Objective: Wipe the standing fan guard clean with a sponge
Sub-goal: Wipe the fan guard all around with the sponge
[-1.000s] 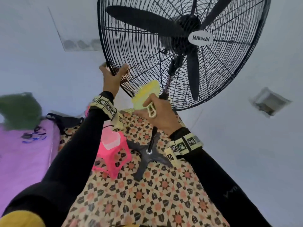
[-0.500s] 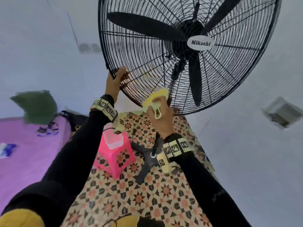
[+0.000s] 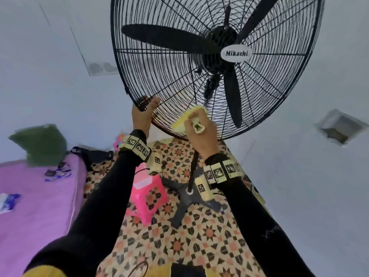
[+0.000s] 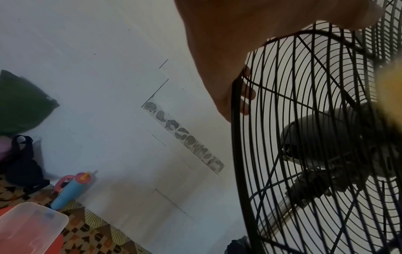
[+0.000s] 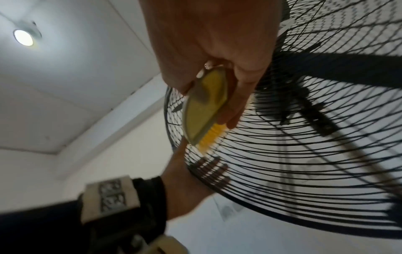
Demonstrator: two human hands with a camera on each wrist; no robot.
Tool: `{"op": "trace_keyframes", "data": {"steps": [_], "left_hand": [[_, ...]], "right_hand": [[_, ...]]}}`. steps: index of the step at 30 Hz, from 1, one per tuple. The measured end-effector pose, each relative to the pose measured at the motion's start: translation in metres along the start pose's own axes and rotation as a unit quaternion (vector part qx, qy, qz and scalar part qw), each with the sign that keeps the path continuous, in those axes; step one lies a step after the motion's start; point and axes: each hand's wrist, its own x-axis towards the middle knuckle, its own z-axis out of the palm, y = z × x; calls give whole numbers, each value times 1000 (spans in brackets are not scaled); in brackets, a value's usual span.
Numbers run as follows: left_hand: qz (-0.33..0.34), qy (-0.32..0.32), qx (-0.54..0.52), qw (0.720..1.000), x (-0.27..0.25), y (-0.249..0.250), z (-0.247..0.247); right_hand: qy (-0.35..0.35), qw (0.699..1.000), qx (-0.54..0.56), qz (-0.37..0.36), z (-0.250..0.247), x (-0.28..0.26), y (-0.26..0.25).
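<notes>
Left hand (image 3: 144, 113) grips lower-left rim of fan guard (image 3: 159, 62), fingers hooked through wires. Right hand (image 3: 201, 134) clamps yellow sponge (image 3: 186, 119), maybe a brush, against guard's bottom wires, just right of left grip.

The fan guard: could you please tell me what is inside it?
Inside the guard are three black blades around a hub, with the motor housing at the back. The white Mikachi badge covers the hub's centre.

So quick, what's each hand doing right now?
Left hand: grips the lower-left rim of the fan guard.
Right hand: holds the yellow scrubber against the guard's wires.
</notes>
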Motion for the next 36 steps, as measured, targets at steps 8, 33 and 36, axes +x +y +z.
{"op": "trace_keyframes", "data": {"steps": [8, 33, 36], "left_hand": [[-27, 7, -5, 1000, 5, -8, -2], [-26, -29, -5, 999, -2, -2, -4], [-31, -38, -17, 999, -5, 4, -3]], "right_hand": [[0, 990, -137, -41, 30, -9, 8], [40, 999, -20, -13, -4, 40, -19], [59, 993, -95, 24, -13, 25, 10]]}}
